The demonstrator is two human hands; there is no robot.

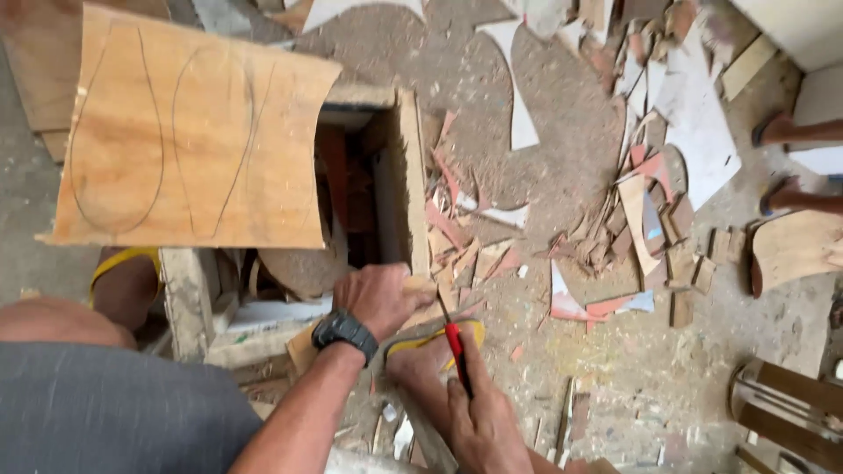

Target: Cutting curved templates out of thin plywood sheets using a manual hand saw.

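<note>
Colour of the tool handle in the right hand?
Red and black handle in the right hand; head view.

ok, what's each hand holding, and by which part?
Right hand grips a red-handled tool by its handle. Left hand presses on a wood piece at the box's corner.

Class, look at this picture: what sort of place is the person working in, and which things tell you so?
Probably a rough woodworking workshop. Wood offcuts litter the dusty floor, a plywood sheet carries pencilled outlines, and the right hand holds a red-handled tool.
</note>
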